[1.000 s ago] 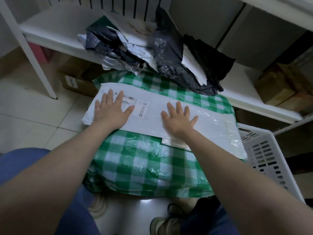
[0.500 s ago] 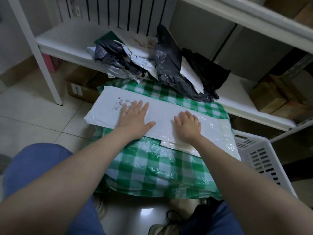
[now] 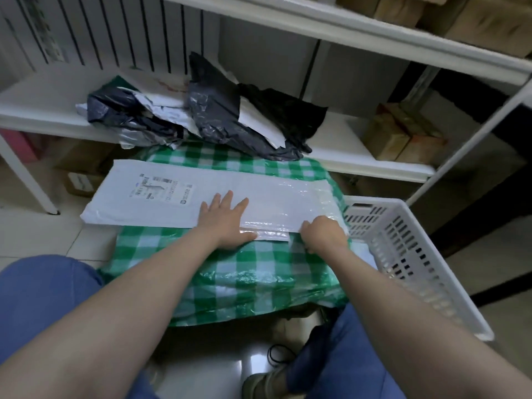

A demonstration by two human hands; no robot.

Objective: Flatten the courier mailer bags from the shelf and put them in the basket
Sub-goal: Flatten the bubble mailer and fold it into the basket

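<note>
Right grip (image 3: 324, 233) on flat white mailer (image 3: 259, 191)

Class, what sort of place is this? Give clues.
Probably a storeroom or parcel-packing room: white shelving holds cardboard boxes and a heap of crumpled mailer bags; a plastic basket stands nearby.

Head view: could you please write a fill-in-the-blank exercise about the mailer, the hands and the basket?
The mailer lies on a cover checked white and ____.
The basket stands at the person's ____ side.
The left hand lies flat on the ____.
The right hand grips the end of the mailer nearest the ____.
Missing words: green; right; mailer; basket.
</note>
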